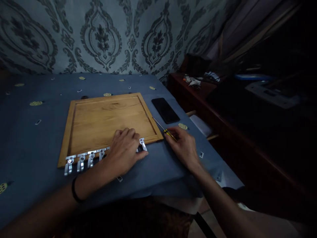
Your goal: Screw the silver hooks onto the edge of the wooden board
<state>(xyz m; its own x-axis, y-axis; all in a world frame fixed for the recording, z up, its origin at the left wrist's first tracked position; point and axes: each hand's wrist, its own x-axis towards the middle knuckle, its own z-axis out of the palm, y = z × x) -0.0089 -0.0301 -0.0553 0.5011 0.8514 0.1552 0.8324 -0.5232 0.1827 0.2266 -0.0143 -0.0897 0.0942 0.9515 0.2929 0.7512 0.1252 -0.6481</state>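
Note:
A framed wooden panel (pixel 109 115) lies flat on the blue-covered table. Along its near edge sits a row of several silver metal hooks (pixel 81 162), their curved ends hanging past the wood. My left hand (pixel 125 148) rests over the right part of this row, its fingers bent on the panel. Its thumb and index finger close around the rightmost metal hook (pixel 142 144); the other fingertips are hidden. My right hand (pixel 184 145) grips the yellow and black handle of a screwdriver (pixel 169 134). The thin shaft points away and left, its tip by the panel's right edge.
A black phone (pixel 165 110) lies right of the panel. A small dark object (pixel 84 97) sits behind its far edge. The patterned tablecloth (pixel 29 138) drops at the near side. To the right stand a dark red desk (pixel 220 114) and a partly open drawer (pixel 201 125).

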